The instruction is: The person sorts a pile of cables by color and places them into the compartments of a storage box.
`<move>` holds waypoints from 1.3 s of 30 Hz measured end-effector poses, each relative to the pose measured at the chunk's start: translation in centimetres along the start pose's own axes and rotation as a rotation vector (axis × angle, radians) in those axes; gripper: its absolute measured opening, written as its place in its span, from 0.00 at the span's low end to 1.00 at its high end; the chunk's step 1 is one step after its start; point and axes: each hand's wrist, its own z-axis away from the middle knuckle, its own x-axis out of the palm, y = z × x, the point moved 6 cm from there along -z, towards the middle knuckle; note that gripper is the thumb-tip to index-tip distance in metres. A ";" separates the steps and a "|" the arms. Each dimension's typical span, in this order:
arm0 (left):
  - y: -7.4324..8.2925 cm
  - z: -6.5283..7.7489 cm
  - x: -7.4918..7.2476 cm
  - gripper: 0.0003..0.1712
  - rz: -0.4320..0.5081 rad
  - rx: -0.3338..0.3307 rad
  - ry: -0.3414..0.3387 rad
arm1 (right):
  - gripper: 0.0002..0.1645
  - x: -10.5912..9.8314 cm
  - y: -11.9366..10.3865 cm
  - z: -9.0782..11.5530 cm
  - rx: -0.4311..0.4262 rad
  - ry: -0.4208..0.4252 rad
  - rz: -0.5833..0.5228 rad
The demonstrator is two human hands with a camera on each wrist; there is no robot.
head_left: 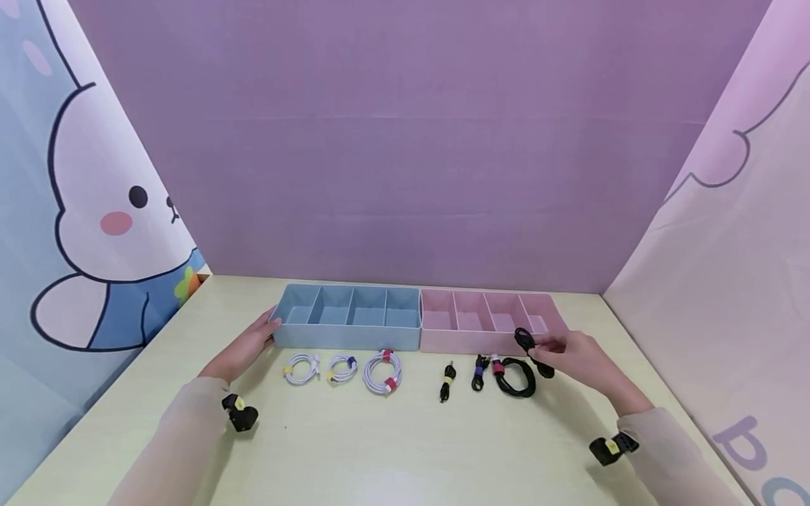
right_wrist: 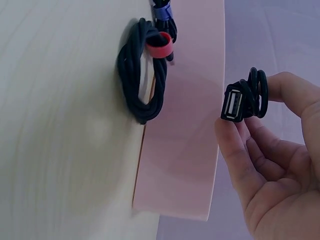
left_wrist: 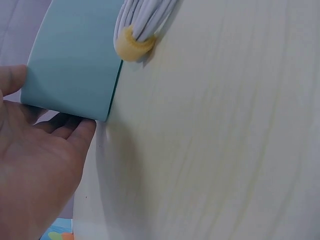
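My left hand holds the left end of a blue divided box, its thumb by the rim and its fingers against the end wall. My right hand pinches a coiled black USB cable between thumb and fingers, in front of the right end of a pink divided box. In the right wrist view the USB socket end faces the camera, and the coil hangs off the table near the pink box's rim.
Before the blue box lie white cable coils with a yellow tie, a blue tie and red ties. Before the pink box lie black cables with a yellow tie, a purple tie and a red tie. A purple backdrop stands behind.
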 end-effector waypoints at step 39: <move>0.0 0.1 0.2 0.42 0.015 -0.015 -0.012 | 0.21 2.8 -4.1 -3.8 -0.069 0.011 -0.141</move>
